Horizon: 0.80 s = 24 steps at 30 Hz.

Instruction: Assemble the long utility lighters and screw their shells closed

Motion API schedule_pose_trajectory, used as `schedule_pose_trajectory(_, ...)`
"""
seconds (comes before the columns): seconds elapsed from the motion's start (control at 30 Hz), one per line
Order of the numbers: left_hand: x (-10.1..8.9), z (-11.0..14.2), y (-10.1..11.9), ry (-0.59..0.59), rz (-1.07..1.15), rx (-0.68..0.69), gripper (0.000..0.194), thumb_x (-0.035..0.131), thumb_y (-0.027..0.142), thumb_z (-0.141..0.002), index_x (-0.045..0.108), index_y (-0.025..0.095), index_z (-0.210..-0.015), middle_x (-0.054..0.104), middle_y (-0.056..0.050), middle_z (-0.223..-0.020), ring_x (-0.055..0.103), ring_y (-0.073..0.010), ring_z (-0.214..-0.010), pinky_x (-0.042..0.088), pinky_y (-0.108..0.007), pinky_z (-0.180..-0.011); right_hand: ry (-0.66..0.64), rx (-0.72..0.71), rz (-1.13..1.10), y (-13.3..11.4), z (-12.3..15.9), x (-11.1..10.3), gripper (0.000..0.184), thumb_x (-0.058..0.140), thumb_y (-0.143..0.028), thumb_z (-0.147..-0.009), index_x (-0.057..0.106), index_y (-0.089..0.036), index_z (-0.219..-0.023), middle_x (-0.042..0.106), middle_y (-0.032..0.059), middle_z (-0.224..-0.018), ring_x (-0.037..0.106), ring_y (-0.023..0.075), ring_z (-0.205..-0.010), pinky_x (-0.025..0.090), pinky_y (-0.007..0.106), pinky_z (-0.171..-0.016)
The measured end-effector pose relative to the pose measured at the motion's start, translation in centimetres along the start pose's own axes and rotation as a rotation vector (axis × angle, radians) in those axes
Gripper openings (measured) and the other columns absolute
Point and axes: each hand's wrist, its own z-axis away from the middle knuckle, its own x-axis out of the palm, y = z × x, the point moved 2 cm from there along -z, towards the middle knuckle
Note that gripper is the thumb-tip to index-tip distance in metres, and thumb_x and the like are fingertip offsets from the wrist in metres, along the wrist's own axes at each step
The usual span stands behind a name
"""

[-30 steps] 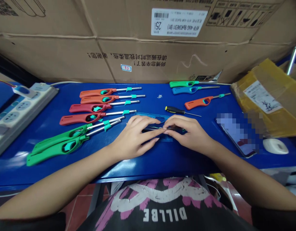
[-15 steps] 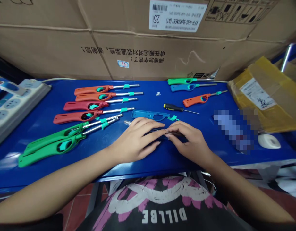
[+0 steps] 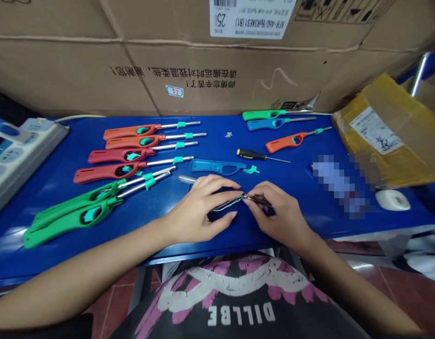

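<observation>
Our right hand [image 3: 278, 209] pinches a thin dark rod [image 3: 260, 200], aligned roughly nine-to-three; our left hand [image 3: 199, 209], at nine o'clock, has an unclear grip.

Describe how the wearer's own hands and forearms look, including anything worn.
The left hand and right hand are ungloved, with slim fingers; no ring, watch or bracelet shows. Both forearms are uncovered and unmarked as far as visible. A dark sleeve shows at the upper left arm.

On the table [image 3: 217, 148], the casing [image 3: 205, 165] lies left of the screwdriver [image 3: 251, 154], before the carton [image 3: 79, 75].
</observation>
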Motion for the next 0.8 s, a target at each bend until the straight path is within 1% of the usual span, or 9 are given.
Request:
schedule_pose_trajectory(0.07,-0.03,-0.03,0.01,-0.01,0.006,-0.007,0.035,0.064,0.027,-0.093,0.063,0.021,-0.128,0.065,-0.01,-0.13,0.058,-0.0272,-0.12,0.045,-0.049,-0.103,-0.02,-0.025,0.036,0.07,0.07,-0.1,0.006,0.058,-0.023,-0.098,0.064,-0.021,-0.1,0.071,0.0052,-0.094,0.069,0.0163,-0.081,0.054,0.027,-0.071)
schedule_pose_trajectory(0.13,0.0,-0.04,-0.02,-0.016,0.015,-0.016,0.034,0.064,0.027,-0.093,0.064,0.02,-0.127,0.065,-0.011,-0.129,0.058,-0.0269,-0.119,0.046,-0.048,-0.103,-0.035,-0.057,0.118,0.18,0.07,-0.23,0.009,0.057,-0.024,-0.1,0.066,-0.021,-0.102,0.074,0.0052,-0.098,0.071,0.0183,-0.087,0.054,0.03,-0.077)
schedule_pose_trajectory(0.27,0.19,-0.08,-0.18,-0.01,0.025,-0.022,0.027,0.062,0.026,-0.096,0.066,0.02,-0.122,0.066,-0.009,-0.126,0.058,-0.0247,-0.117,0.046,-0.046,-0.101,-0.062,-0.09,0.257,0.23,0.07,-0.29,0.014,0.056,-0.028,-0.101,0.068,-0.023,-0.103,0.077,0.0026,-0.097,0.072,0.0196,-0.087,0.05,0.033,-0.076)
schedule_pose_trajectory(0.4,0.37,-0.17,-0.49,0.001,0.041,-0.045,0.019,0.058,0.023,-0.099,0.07,0.02,-0.113,0.069,-0.008,-0.121,0.06,-0.0225,-0.112,0.047,-0.044,-0.099,-0.087,-0.079,0.24,0.04,0.11,-0.04,0.016,0.054,-0.03,-0.101,0.067,-0.022,-0.1,0.077,0.0036,-0.096,0.071,0.0199,-0.088,0.051,0.034,-0.079)
schedule_pose_trajectory(0.5,0.41,-0.25,-0.63,0.006,0.054,-0.052,0.019,0.055,0.022,-0.1,0.072,0.02,-0.109,0.07,-0.007,-0.117,0.061,-0.0215,-0.109,0.048,-0.042,-0.097,-0.102,-0.057,0.206,-0.04,0.12,0.15,0.015,0.055,-0.031,-0.101,0.067,-0.022,-0.1,0.075,0.0035,-0.094,0.07,0.0188,-0.084,0.051,0.033,-0.077)
schedule_pose_trajectory(0.8,0.26,-0.37,-0.58,0.012,0.106,-0.085,0.019,0.054,0.023,-0.1,0.073,0.02,-0.102,0.073,-0.007,-0.111,0.063,-0.0207,-0.104,0.049,-0.04,-0.093,-0.078,-0.065,0.144,-0.42,-0.05,0.3,0.009,0.06,-0.03,-0.095,0.063,-0.022,-0.094,0.073,0.0036,-0.088,0.068,0.0182,-0.079,0.051,0.033,-0.074)
